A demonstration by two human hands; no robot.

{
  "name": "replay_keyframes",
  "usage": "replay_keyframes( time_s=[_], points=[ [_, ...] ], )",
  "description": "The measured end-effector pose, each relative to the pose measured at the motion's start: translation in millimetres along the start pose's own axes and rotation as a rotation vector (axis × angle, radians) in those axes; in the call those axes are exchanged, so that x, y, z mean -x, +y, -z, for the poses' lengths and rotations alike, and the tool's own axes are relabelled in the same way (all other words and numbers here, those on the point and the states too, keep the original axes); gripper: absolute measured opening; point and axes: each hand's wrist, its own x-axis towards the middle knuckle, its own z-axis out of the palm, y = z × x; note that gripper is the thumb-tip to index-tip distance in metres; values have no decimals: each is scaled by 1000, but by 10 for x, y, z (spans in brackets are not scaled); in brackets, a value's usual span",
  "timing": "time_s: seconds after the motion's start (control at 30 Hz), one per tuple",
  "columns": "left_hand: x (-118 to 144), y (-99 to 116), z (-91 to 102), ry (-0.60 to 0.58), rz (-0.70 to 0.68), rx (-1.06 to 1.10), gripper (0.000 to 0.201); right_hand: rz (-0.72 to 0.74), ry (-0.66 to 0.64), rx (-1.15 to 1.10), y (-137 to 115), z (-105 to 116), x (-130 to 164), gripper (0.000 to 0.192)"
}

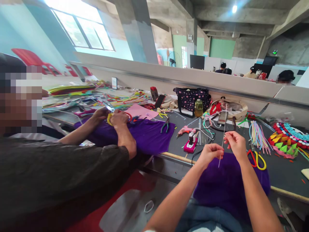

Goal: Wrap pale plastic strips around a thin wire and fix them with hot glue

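My left hand (pixel 209 153) and my right hand (pixel 234 143) both pinch a thin white stick (pixel 223 135) that stands nearly upright between them, above a purple cloth (pixel 229 183) draped over my lap and the edge of the dark worktable (pixel 282 170). The left hand grips it lower down, the right hand higher. Red-and-yellow scissors (pixel 257 159) lie just right of my right hand.
To my left a co-worker's hands (pixel 113 117) work over another purple cloth (pixel 147 135). On the table lie a pink glue gun (pixel 184 130), pliers (pixel 165 126), a bundle of coloured sticks (pixel 258 135), a dotted bag (pixel 190 98), a bottle (pixel 198 108) and colourful craft pieces (pixel 287 140).
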Motion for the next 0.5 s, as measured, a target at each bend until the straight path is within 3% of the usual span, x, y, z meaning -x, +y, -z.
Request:
replay_keyframes(
  time_s=[0.17,0.5],
  points=[
    [366,130,-50,-110,142,144,37,-72,34,-369,-261,90,40,39],
    [645,110,-116,-229,251,161,33,-100,13,-537,-443,116,223,24]
  ],
)
